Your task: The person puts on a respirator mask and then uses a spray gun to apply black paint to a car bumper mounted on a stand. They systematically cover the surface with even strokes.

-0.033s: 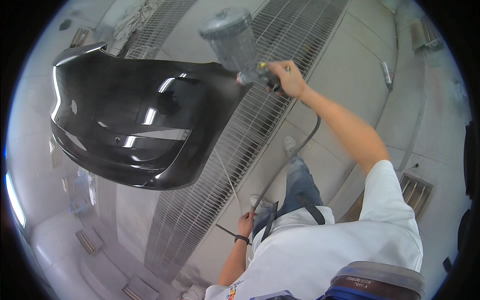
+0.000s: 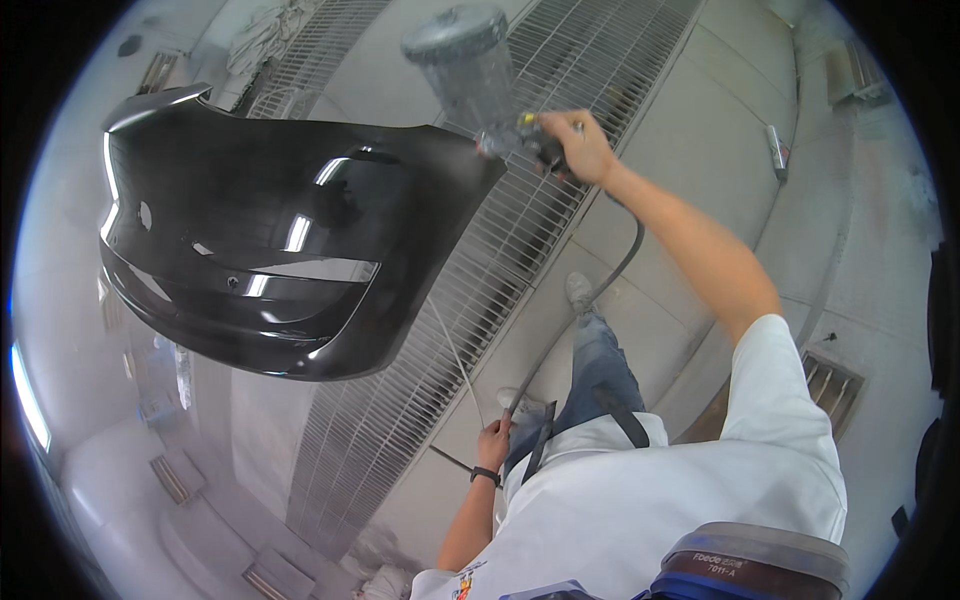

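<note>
My right hand (image 2: 578,148) is wrapped round the grip of a spray gun (image 2: 522,135), whose translucent grey cup (image 2: 468,75) sits on top, tilted. The gun's nozzle is close to the upper right corner of a glossy black car body panel (image 2: 260,190), with a faint haze between them. Whether nozzle and panel touch I cannot tell; they look apart. A dark air hose (image 2: 622,268) runs from the gun's grip down past my legs. Low near my hip, my left hand (image 2: 493,443) is closed on that hose.
Under the panel runs a long floor grating (image 2: 370,450), bordered by pale floor panels. A thin support rod (image 2: 452,345) shows beneath the panel's right side. A white cylindrical can (image 2: 776,150) stands or lies at the right. Crumpled sheeting (image 2: 265,45) is at the far upper left.
My right hand and the spray gun have shifted slightly to the right, the cup tilting a little with them. My left hand still grips the hose; the panel stays in place.
</note>
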`<control>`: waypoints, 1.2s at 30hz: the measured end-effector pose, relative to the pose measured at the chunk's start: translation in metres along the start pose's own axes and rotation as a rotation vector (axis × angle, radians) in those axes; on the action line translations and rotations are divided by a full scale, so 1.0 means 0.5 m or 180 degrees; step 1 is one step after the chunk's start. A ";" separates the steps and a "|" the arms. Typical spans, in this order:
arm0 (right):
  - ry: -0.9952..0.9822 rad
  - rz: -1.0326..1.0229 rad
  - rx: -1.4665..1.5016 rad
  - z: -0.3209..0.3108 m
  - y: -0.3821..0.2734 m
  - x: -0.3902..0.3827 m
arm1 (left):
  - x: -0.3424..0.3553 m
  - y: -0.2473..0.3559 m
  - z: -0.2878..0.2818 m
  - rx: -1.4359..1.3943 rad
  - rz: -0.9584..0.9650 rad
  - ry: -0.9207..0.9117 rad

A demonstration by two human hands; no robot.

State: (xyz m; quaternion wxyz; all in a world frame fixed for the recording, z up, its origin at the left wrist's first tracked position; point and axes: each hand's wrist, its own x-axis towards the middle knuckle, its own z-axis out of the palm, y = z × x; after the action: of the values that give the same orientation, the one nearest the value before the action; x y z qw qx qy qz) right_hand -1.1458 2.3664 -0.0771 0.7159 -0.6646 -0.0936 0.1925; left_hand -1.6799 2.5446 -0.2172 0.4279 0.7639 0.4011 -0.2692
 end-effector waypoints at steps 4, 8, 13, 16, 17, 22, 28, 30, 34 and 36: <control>0.0081 -0.0039 -0.0339 -0.046 0.010 0.139 | -0.011 0.097 0.025 -0.0494 -0.0109 -0.0025; 0.0377 -0.0189 -0.0658 -0.023 0.003 0.208 | -0.028 0.105 0.017 -0.0757 -0.0194 0.0035; 0.0996 -0.0937 -0.1624 0.071 -0.017 0.141 | -0.032 0.012 -0.014 -0.0835 -0.0301 0.0257; 0.0880 -0.0689 -0.1394 0.141 -0.033 0.003 | -0.035 -0.107 -0.038 -0.0703 -0.0344 0.0228; 0.0925 -0.0762 -0.1335 0.172 -0.037 -0.048 | -0.037 -0.150 -0.043 -0.0600 -0.0366 0.0223; 0.0674 -0.0400 -0.0880 0.346 -0.050 -0.333 | -0.081 -0.387 -0.062 -0.0589 -0.0243 0.0232; 0.0194 -0.0385 -0.1032 0.605 -0.036 -0.541 | -0.120 -0.580 -0.106 -0.0540 -0.0595 0.0181; -0.0059 -0.0246 -0.1196 0.684 -0.037 -0.565 | -0.131 -0.610 -0.108 -0.0569 -0.0612 0.0232; -0.0907 -0.0132 -0.1004 0.783 -0.044 -0.573 | -0.143 -0.633 -0.084 -0.0548 -0.0692 0.0275; -0.1316 -0.0092 -0.0535 0.808 -0.046 -0.560 | -0.150 -0.634 -0.066 -0.0553 -0.0773 0.0306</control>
State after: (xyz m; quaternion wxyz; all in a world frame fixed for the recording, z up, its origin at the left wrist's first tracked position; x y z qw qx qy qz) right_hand -1.5541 2.6232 0.0198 0.6262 -0.6669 -0.2636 0.3060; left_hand -1.9849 2.6432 -0.2832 0.4370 0.6819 0.5323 -0.2464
